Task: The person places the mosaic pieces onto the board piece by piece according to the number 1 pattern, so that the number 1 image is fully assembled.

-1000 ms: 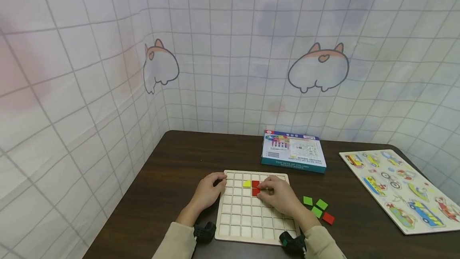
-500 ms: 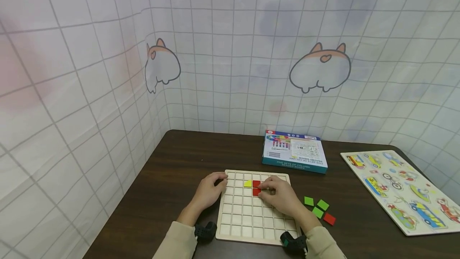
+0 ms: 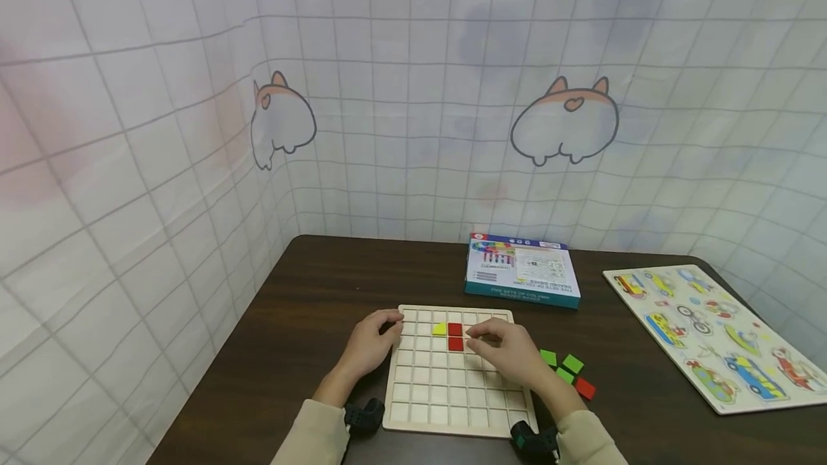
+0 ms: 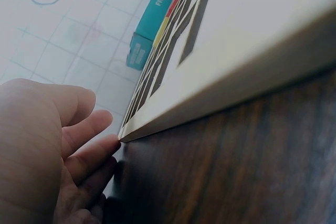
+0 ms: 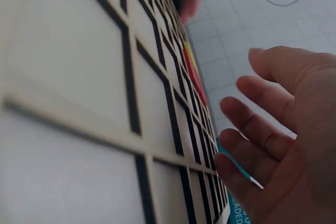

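Observation:
A pale wooden grid board [image 3: 426, 395] lies on the table. Near its far side, two red square tiles [image 3: 455, 344] sit one in front of the other, with a yellow tile [image 3: 439, 329] left of the farther one; the yellow tile has a slanted side. My left hand [image 3: 371, 341] rests its fingertips at the board's far left corner, and in the left wrist view its fingers [image 4: 89, 163] meet the edge there. Over the board's right part, my right hand [image 3: 507, 354] is held just right of the red tiles. Nothing shows between its spread fingers [image 5: 247, 114].
Several green tiles [image 3: 572, 364] and a loose red tile [image 3: 584, 388] lie right of the board. Behind it is a flat teal-edged box [image 3: 523, 296]. A picture puzzle board [image 3: 701, 329] lies at the right, and a grid-patterned cloth [image 3: 413, 113] hangs beyond the table.
My right fingers have come off the red tiles and moved slightly right, so both tiles show fully. My left hand stays at the board's corner. The head view has shifted slightly.

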Available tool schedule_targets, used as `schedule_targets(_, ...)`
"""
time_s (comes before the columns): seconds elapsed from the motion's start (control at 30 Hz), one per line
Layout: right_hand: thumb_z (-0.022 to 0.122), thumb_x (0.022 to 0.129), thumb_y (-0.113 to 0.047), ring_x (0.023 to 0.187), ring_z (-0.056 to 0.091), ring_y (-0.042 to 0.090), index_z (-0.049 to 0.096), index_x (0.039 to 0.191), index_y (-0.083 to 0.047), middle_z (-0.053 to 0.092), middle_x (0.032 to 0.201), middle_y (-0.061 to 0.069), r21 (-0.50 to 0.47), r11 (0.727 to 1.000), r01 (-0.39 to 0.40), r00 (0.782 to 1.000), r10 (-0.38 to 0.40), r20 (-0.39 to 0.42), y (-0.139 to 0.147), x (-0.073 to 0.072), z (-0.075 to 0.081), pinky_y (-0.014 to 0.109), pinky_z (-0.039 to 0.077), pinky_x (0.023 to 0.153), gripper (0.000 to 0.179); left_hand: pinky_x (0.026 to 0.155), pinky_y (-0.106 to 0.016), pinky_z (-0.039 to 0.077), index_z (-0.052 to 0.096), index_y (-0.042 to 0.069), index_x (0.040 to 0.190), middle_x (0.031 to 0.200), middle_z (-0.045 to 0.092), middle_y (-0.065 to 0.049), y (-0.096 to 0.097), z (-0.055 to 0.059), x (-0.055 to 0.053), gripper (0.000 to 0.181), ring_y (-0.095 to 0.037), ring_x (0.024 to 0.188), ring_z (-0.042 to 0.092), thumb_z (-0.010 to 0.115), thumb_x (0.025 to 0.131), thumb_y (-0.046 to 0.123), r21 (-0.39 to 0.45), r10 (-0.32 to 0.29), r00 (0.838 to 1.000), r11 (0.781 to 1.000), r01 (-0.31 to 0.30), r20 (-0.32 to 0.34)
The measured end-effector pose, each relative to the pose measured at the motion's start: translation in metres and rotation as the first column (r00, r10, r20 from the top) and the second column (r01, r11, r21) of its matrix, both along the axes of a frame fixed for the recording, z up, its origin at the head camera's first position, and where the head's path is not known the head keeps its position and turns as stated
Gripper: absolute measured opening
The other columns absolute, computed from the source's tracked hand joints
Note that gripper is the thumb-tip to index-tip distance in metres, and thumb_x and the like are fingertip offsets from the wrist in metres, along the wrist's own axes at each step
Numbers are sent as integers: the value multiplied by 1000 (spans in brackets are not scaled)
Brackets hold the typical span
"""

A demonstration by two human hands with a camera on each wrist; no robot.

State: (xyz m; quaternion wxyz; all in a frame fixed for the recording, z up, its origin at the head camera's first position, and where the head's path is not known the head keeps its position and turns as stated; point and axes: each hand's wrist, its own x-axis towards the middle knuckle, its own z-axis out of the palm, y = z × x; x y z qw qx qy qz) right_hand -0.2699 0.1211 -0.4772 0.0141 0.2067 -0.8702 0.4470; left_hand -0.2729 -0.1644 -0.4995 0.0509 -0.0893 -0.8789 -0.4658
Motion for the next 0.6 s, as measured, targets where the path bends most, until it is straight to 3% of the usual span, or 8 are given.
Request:
schedule_targets(0.2, 73, 89, -19, 94, 64, 13, 75, 91, -16, 69, 94, -10, 43, 999, 23, 1000, -22, -14, 8, 10, 6, 29, 55, 83, 4, 105, -56, 39, 64, 14, 128, 136, 57, -7, 0, 1, 0, 31, -33, 130, 48, 55, 101, 27, -6, 11, 1000, 1000, -11, -8)
schedule_targets(0.37, 74, 88, -18, 88, 64, 10, 72, 83, -21, 67, 89, -13, 46, 998, 39, 998, -36, -50, 14, 20, 11, 27, 55, 79, 6, 105, -56, 39, 64, 14, 128, 136, 57, -7, 0, 1, 0, 32, -32, 131, 48, 55, 101, 29, -10, 11, 1000, 1000, -11, -7)
schedule_targets(0.6, 75, 87, -17, 74, 58, 10, 71, 85, -23, 67, 86, -12, -1, 995, 101, 991, -101, -90, 31, 29, 14, 24, 51, 66, 8, 104, -57, 39, 64, 11, 128, 137, 56, -9, 1, 2, 2, 31, -34, 131, 47, 55, 101, 25, 2, 0, 1000, 1000, 0, -6)
